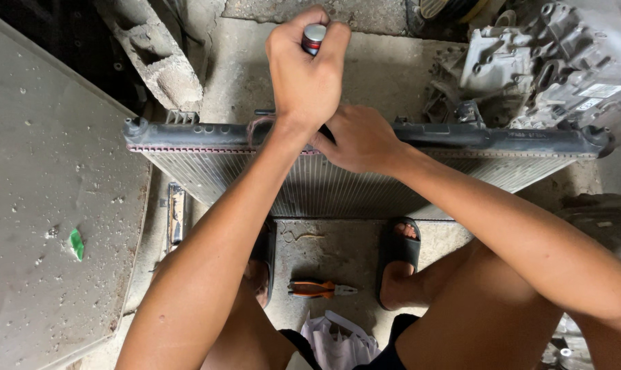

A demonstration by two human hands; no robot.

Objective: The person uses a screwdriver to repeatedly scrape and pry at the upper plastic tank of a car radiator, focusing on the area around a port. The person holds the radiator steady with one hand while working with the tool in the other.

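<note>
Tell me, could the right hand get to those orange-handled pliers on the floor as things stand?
Probably yes: the right hand rests on the radiator, holding nothing visible, and the pliers lie uncovered between the feet.

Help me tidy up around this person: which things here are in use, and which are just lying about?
In use: radiator, steadied by the right hand; red-handled tool, gripped by the left hand.

Lying about: pliers, concrete block, engine part, white cloth, green scrap.
</note>
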